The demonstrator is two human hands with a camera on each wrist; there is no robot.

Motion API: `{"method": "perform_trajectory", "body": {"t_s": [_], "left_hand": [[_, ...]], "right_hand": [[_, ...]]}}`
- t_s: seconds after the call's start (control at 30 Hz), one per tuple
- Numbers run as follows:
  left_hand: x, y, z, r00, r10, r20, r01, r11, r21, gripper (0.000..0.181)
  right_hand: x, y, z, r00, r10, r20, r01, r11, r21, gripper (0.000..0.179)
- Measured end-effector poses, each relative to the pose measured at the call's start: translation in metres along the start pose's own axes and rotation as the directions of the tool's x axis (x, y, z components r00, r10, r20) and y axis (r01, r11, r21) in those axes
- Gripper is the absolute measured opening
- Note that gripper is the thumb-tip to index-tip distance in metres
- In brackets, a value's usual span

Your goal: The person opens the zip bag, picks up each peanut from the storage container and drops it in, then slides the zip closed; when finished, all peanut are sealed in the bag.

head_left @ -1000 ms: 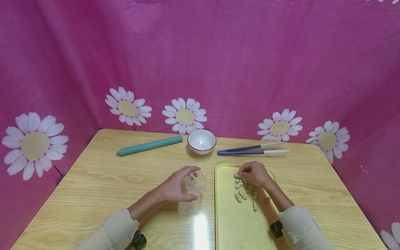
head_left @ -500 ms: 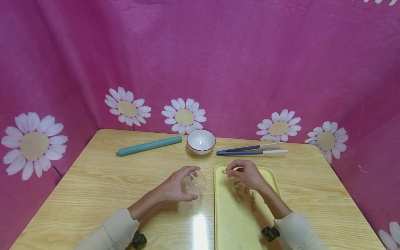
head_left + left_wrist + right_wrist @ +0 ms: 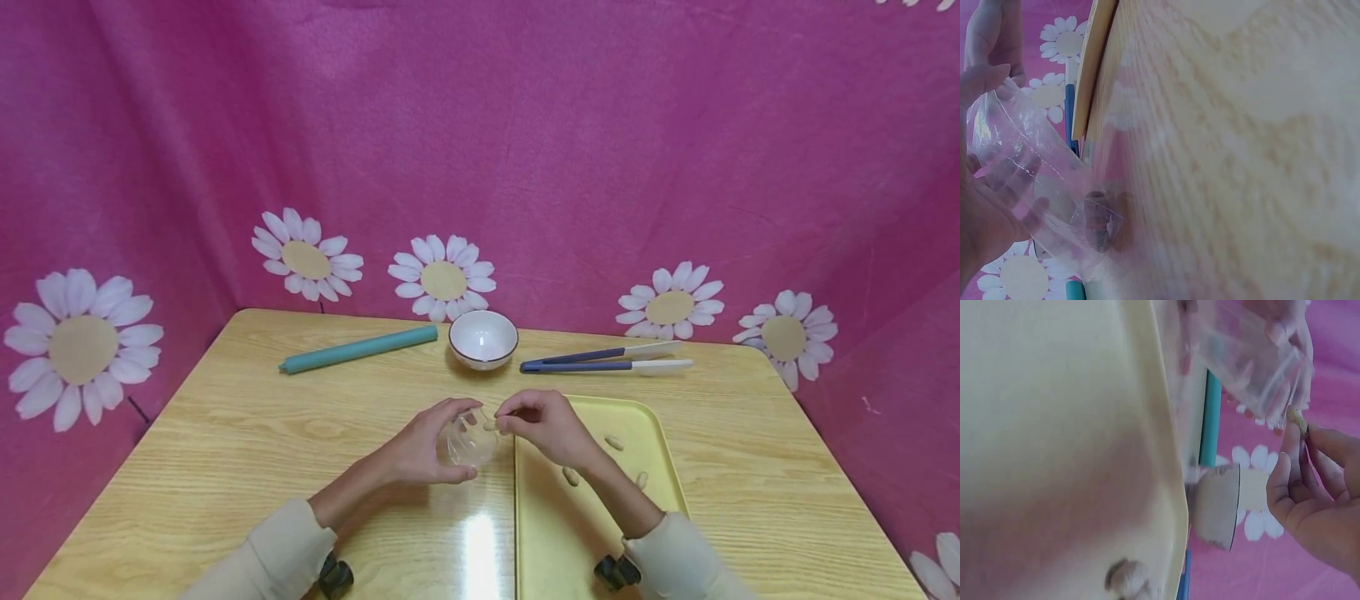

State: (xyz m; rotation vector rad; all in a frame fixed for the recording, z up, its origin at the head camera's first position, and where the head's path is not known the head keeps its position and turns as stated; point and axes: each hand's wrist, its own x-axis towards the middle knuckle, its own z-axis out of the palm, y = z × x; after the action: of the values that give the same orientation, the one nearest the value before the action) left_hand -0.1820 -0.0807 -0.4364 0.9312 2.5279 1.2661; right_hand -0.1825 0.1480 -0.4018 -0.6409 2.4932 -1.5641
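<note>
In the head view my left hand (image 3: 420, 446) grips a clear plastic bag (image 3: 474, 448), thumb and fingers spread around it so that its mouth faces right. The left wrist view shows the bag (image 3: 1029, 165) up close, with a brownish shape (image 3: 1099, 220) at its lower end. My right hand (image 3: 551, 429) pinches one unshelled peanut (image 3: 1297, 420) between thumb and fingertips, right at the bag's mouth. Under my right forearm lies a yellow tray (image 3: 551, 533). A few peanuts (image 3: 614, 442) show on it, and my right hand and arm hide part of the tray.
A white bowl (image 3: 483, 337) with a dark rim stands at the back middle of the wooden table (image 3: 247, 450). Left of it lies a teal rod (image 3: 360, 350), and blue-and-white tongs (image 3: 607, 360) lie to its right. A pink flowered cloth (image 3: 525, 150) hangs behind.
My right hand has lifted a peanut from the tray and carried it left to the bag's mouth. The left hand has held the bag in nearly the same spot.
</note>
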Motion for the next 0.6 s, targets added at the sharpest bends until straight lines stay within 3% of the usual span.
{"method": "perform_trajectory", "body": {"t_s": [0.23,0.6], "left_hand": [[0.001,0.0,0.0,1.0,0.012,-0.009,-0.012,1.0,0.01,0.08],[0.002,-0.001,-0.002,0.999,0.036,-0.019,-0.036,0.999,0.019,0.079]], "right_hand": [[-0.002,-0.004,0.006,1.0,0.007,0.009,-0.007,1.0,0.013,0.011],[-0.015,0.008,-0.021,0.998,0.056,-0.02,-0.056,0.998,0.005,0.017]]}}
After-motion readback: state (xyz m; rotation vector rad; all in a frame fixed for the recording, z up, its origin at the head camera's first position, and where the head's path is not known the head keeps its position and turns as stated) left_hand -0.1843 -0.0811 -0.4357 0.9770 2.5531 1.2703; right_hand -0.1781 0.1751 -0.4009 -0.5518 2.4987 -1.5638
